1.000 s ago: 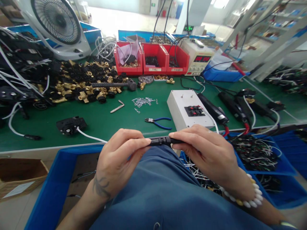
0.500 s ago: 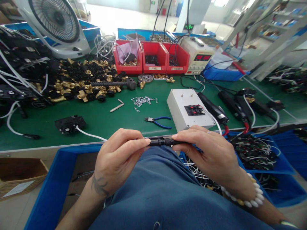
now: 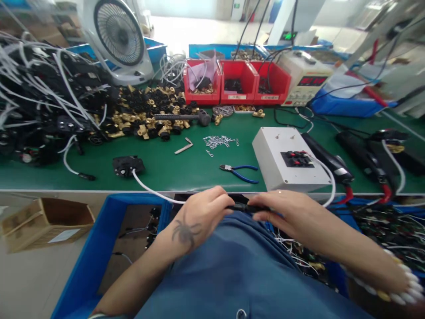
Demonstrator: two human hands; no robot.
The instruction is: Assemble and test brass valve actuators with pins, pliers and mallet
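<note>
My left hand (image 3: 206, 212) pinches one end of a black cable connector (image 3: 241, 207) just beyond the bench's front edge, above my lap. My right hand (image 3: 290, 213) is closed on the other end, so the two connector halves lie in line between my fingers. Whether they are fully joined I cannot tell. A white cable (image 3: 156, 193) runs into my left hand from a small black housing (image 3: 128, 166) on the bench. Behind my right hand stands a white test box (image 3: 282, 148), with another white cable (image 3: 327, 173) coming from its red and black terminals.
Blue-handled cutters (image 3: 239, 172), small wire clips (image 3: 217, 141) and a hex key (image 3: 183, 146) lie on the green bench (image 3: 166, 164). Brass fittings (image 3: 146, 126) are heaped behind. Red bins (image 3: 237, 84), a power supply (image 3: 307, 77) and a fan (image 3: 121, 37) stand farther back. Blue crates (image 3: 83, 252) sit below.
The view has swung left, so bench items sit farther right in the picture. My hands still hold the connector, with less of it showing between my fingertips.
</note>
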